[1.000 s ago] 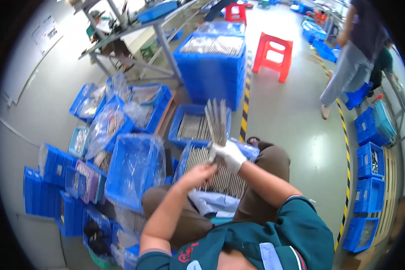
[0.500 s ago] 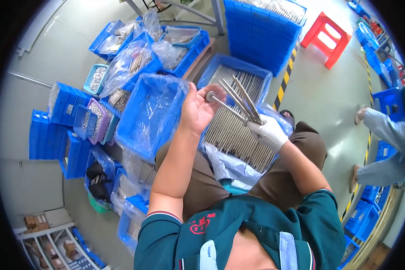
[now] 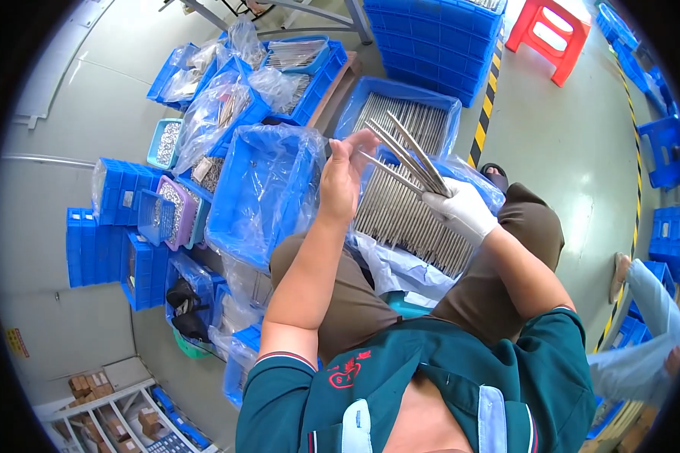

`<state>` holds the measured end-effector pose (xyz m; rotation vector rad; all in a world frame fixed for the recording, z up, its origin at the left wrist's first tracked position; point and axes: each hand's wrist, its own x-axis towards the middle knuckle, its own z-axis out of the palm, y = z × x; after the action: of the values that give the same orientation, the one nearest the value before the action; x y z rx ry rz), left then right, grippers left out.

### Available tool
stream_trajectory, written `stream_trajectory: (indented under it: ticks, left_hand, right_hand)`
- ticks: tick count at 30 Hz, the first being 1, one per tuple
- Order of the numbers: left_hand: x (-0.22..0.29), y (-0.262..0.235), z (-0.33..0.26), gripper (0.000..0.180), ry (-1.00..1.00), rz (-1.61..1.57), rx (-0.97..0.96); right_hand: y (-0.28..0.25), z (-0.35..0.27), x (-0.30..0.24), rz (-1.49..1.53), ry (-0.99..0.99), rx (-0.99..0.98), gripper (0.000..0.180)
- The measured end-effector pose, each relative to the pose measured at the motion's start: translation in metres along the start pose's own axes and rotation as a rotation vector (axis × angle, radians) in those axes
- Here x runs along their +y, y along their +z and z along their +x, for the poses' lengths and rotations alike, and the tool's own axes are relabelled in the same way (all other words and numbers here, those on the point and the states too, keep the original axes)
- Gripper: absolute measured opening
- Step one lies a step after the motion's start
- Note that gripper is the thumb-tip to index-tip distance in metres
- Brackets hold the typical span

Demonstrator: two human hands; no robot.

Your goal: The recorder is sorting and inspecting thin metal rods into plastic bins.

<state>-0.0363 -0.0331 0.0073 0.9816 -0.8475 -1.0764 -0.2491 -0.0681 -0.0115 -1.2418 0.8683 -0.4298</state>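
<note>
My right hand (image 3: 465, 211), in a white glove, is closed around the lower ends of several long metal tweezers (image 3: 412, 158). Their tips fan out up and to the left. My bare left hand (image 3: 341, 177) is raised just left of those tips, thumb up and fingers stretched toward them. The fingers are slightly blurred, and whether they touch the metal I cannot tell. Below both hands stands a blue crate (image 3: 455, 113) lined with plastic film, holding dense rows of slim metal pieces (image 3: 404, 215). Bluish-white sheeting (image 3: 397, 268) covers its near edge.
Left of the crate sits a film-lined blue bin (image 3: 253, 189). More crates with bagged metal parts (image 3: 223, 106) and a purple tray of small parts (image 3: 177, 215) lie beyond. Stacked blue crates (image 3: 431, 53) and a red stool (image 3: 549, 38) stand ahead. Another person's leg (image 3: 653, 302) shows at right.
My left hand has turned edge-on, its palm facing the tweezers. The round disc at one piece's end no longer shows. The view has shifted, and the other person has moved.
</note>
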Motion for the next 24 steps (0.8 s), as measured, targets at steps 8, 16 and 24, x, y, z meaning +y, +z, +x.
stream_trajectory:
  ticks: [8, 16, 24]
  left_hand:
    - [-0.002, 0.013, -0.004, 0.056, -0.132, -0.136, -0.086]
    - [0.018, -0.016, 0.005, 0.024, -0.214, 0.160, -0.036]
    - [0.033, -0.022, 0.008, 0.025, -0.155, -0.102, -0.026]
  right_hand:
    - [0.003, -0.003, 0.001, -0.330, -0.236, 0.181, 0.017]
    - [-0.008, -0.008, -0.014, -0.102, 0.003, 0.003, 0.018]
    - [-0.005, -0.011, -0.011, -0.269, 0.011, -0.072, 0.029]
